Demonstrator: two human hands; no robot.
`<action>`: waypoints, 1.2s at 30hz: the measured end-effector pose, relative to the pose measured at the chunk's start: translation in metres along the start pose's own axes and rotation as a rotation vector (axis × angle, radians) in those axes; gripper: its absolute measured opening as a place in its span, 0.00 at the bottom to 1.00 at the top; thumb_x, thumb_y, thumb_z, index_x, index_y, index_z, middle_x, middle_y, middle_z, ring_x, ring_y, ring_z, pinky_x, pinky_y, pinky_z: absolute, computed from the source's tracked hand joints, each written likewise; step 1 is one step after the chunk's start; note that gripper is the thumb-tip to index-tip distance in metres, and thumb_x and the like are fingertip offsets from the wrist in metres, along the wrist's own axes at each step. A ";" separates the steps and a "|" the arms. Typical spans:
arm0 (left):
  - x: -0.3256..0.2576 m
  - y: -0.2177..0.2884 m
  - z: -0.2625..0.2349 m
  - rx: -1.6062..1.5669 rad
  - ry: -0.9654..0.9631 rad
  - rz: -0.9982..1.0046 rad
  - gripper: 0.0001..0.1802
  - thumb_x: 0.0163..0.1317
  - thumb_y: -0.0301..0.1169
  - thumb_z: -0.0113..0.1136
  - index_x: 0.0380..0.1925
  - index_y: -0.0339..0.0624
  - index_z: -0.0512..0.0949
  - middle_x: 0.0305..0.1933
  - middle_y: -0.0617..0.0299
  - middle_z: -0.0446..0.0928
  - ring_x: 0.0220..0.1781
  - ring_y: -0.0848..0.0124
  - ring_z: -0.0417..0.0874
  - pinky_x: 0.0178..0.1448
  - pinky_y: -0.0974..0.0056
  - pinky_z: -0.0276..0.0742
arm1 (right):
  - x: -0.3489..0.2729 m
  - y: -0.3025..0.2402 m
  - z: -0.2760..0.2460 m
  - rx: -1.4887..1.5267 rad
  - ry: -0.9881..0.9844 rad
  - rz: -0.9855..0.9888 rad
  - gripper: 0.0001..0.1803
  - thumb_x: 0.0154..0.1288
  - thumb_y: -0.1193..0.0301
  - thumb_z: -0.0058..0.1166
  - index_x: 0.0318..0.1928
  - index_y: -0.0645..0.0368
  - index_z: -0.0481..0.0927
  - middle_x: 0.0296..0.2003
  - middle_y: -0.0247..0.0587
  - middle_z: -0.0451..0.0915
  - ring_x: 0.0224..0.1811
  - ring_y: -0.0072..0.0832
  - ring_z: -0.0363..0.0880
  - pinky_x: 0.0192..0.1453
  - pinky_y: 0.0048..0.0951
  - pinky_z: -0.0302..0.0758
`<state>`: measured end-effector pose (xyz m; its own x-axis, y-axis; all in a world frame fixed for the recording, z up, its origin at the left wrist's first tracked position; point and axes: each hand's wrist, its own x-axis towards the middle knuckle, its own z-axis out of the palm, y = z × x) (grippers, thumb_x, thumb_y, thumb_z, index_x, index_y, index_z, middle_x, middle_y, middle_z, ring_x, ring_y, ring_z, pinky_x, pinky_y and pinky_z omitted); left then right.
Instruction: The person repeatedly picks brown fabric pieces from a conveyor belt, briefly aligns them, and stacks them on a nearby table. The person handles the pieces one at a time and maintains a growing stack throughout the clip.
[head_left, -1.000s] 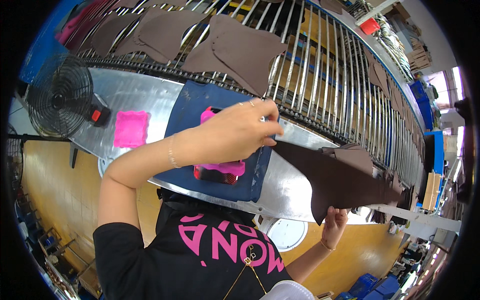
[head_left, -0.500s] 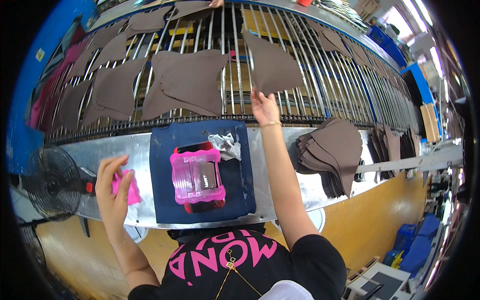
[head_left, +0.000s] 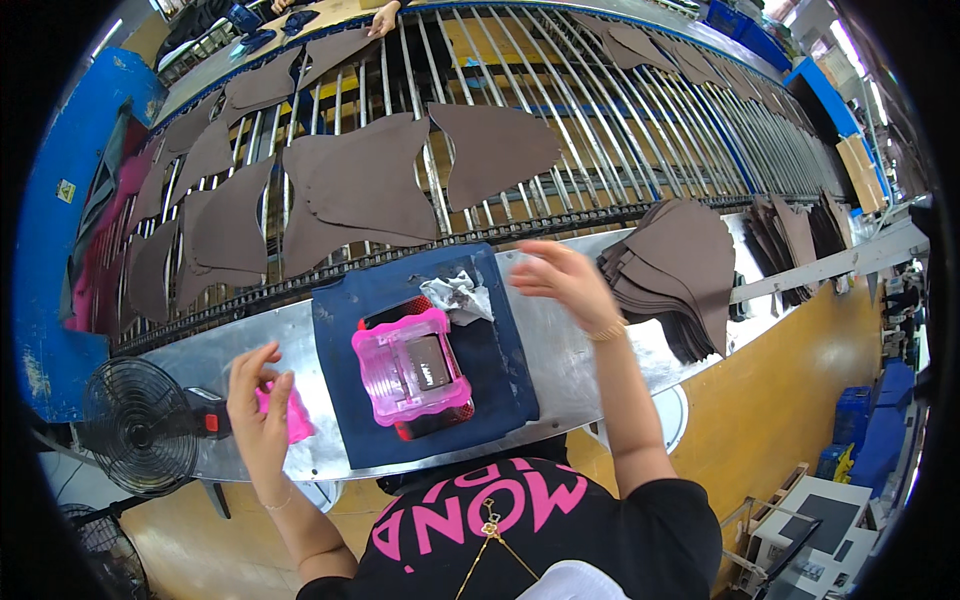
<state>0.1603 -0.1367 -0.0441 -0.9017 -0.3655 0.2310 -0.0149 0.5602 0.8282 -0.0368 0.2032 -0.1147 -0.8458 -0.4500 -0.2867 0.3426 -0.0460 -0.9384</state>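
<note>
My left hand [head_left: 258, 405] hovers at the left of the metal table with fingers curved and apart, beside a bright pink piece [head_left: 298, 415] partly behind it. My right hand [head_left: 568, 285], slightly blurred, is in the air between the blue mat [head_left: 510, 370] and a stack of brown cut pieces [head_left: 680, 265]; its fingers are stretched out and hold nothing. On the mat sits a pink see-through plastic frame [head_left: 385, 375] with a dark brown rectangle, above a red and black object. A crumpled white wrapper [head_left: 460, 297] lies by it. A single brown cut piece [head_left: 495, 155] rests on the rods.
A rack of metal rods [head_left: 600, 130] carries several brown pieces [head_left: 365, 170]. Another person's hand [head_left: 384, 18] touches a piece at the far side. A black fan [head_left: 140, 425] stands left; a pale bar [head_left: 830, 268] crosses at right, near more brown stacks [head_left: 780, 235].
My right hand has let go of the brown piece on the rods and drawn back toward the stack. The piece now lies flat beside the others. The view has shifted a little.
</note>
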 end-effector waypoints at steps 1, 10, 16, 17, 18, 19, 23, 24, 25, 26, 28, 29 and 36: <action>0.005 -0.001 0.004 0.018 -0.029 0.033 0.19 0.56 0.19 0.60 0.50 0.37 0.76 0.43 0.59 0.74 0.32 0.77 0.69 0.40 0.73 0.67 | -0.024 -0.005 -0.019 -0.163 0.127 -0.103 0.18 0.68 0.68 0.52 0.53 0.67 0.74 0.42 0.47 0.81 0.44 0.30 0.83 0.47 0.27 0.80; 0.024 0.012 0.037 -0.056 -0.155 0.103 0.19 0.57 0.22 0.61 0.50 0.37 0.76 0.41 0.62 0.74 0.31 0.77 0.68 0.38 0.73 0.65 | -0.170 0.000 -0.199 -1.310 1.239 0.337 0.27 0.60 0.54 0.59 0.50 0.65 0.79 0.49 0.56 0.77 0.54 0.46 0.75 0.58 0.40 0.71; 0.017 0.011 0.034 -0.013 -0.167 0.087 0.18 0.58 0.23 0.61 0.50 0.37 0.76 0.40 0.62 0.74 0.31 0.76 0.67 0.38 0.73 0.65 | -0.151 0.022 -0.224 -1.286 1.277 0.493 0.31 0.56 0.46 0.59 0.45 0.63 0.81 0.48 0.55 0.78 0.51 0.48 0.76 0.55 0.43 0.73; 0.013 0.011 0.033 -0.013 -0.168 0.083 0.18 0.58 0.22 0.61 0.50 0.37 0.76 0.40 0.62 0.74 0.31 0.76 0.68 0.39 0.72 0.65 | -0.145 0.021 -0.219 -1.326 1.287 0.528 0.31 0.56 0.46 0.59 0.44 0.63 0.81 0.48 0.53 0.78 0.51 0.48 0.77 0.54 0.44 0.73; 0.010 0.010 0.030 -0.011 -0.164 0.072 0.18 0.57 0.22 0.60 0.50 0.36 0.76 0.40 0.61 0.74 0.31 0.76 0.68 0.39 0.72 0.66 | -0.143 0.017 -0.219 -1.321 1.278 0.569 0.29 0.54 0.46 0.61 0.41 0.62 0.82 0.49 0.51 0.77 0.51 0.48 0.77 0.52 0.46 0.74; 0.007 0.009 0.026 -0.002 -0.153 0.058 0.19 0.57 0.21 0.60 0.50 0.36 0.76 0.40 0.61 0.74 0.32 0.76 0.68 0.39 0.72 0.66 | -0.140 0.017 -0.218 -1.328 1.283 0.518 0.29 0.53 0.48 0.63 0.41 0.63 0.81 0.47 0.52 0.78 0.50 0.48 0.77 0.52 0.45 0.74; 0.004 0.017 0.027 0.016 -0.120 0.031 0.19 0.53 0.18 0.61 0.47 0.37 0.78 0.38 0.59 0.76 0.32 0.74 0.71 0.39 0.71 0.68 | -0.147 0.039 -0.269 -1.285 1.170 0.289 0.29 0.50 0.53 0.68 0.41 0.67 0.80 0.44 0.57 0.80 0.49 0.50 0.78 0.54 0.42 0.73; 0.004 0.019 0.027 0.015 -0.118 0.045 0.19 0.52 0.18 0.61 0.46 0.37 0.78 0.38 0.59 0.77 0.31 0.74 0.72 0.39 0.71 0.68 | -0.149 0.034 -0.261 -1.273 1.187 0.234 0.30 0.49 0.53 0.68 0.42 0.68 0.80 0.44 0.59 0.80 0.50 0.50 0.78 0.54 0.40 0.73; 0.004 0.019 0.027 0.007 -0.118 0.066 0.18 0.53 0.19 0.62 0.47 0.38 0.79 0.38 0.59 0.77 0.31 0.74 0.73 0.38 0.70 0.69 | -0.152 0.031 -0.263 -1.231 1.191 0.326 0.34 0.48 0.52 0.69 0.46 0.69 0.79 0.44 0.58 0.80 0.51 0.49 0.78 0.56 0.39 0.73; 0.006 0.022 0.027 -0.009 -0.134 0.055 0.18 0.53 0.20 0.62 0.47 0.38 0.79 0.38 0.59 0.78 0.31 0.74 0.73 0.38 0.70 0.69 | -0.159 0.030 -0.267 -1.186 1.202 0.421 0.37 0.48 0.50 0.69 0.49 0.69 0.78 0.45 0.58 0.80 0.52 0.48 0.78 0.57 0.39 0.72; 0.005 0.020 0.027 0.008 -0.127 0.079 0.17 0.54 0.22 0.63 0.46 0.38 0.79 0.38 0.59 0.77 0.30 0.73 0.73 0.38 0.69 0.70 | -0.156 0.030 -0.272 -1.177 1.246 0.432 0.38 0.46 0.51 0.70 0.49 0.69 0.77 0.45 0.59 0.80 0.52 0.46 0.78 0.57 0.39 0.72; 0.004 0.021 0.026 0.013 -0.122 0.078 0.17 0.54 0.22 0.63 0.46 0.38 0.79 0.38 0.59 0.77 0.30 0.73 0.73 0.38 0.69 0.70 | -0.155 0.032 -0.274 -1.257 1.254 0.368 0.38 0.46 0.51 0.71 0.49 0.69 0.77 0.45 0.58 0.80 0.51 0.46 0.79 0.56 0.39 0.72; 0.004 0.021 0.019 0.023 -0.122 0.080 0.18 0.54 0.23 0.64 0.47 0.39 0.78 0.38 0.60 0.76 0.29 0.72 0.73 0.39 0.70 0.70 | -0.162 -0.027 -0.190 -1.116 1.025 0.054 0.23 0.68 0.67 0.48 0.60 0.64 0.68 0.46 0.54 0.78 0.31 0.39 0.83 0.29 0.32 0.77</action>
<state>0.1479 -0.1122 -0.0355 -0.9464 -0.2264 0.2305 0.0505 0.6009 0.7977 0.0127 0.4471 -0.0794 -0.9147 0.3887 0.1104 0.3029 0.8405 -0.4492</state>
